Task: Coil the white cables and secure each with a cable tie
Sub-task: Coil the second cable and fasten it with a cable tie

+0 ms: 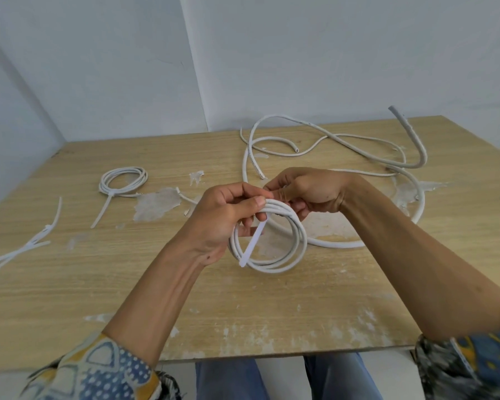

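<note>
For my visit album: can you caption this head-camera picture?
A person's left hand and right hand grip a white cable coil with a cable tie across it, above a wooden table.

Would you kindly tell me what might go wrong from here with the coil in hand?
The coil is held only at its top by the left hand and right hand; a slackened grip might let its loops spring apart. The cable tie hangs loose and might slip out before it is fastened.

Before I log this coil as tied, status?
Both grip the coil at top: left hand, right hand. Its cable tie hangs across, tail loose. Behind, loose cables lie apart.
</note>
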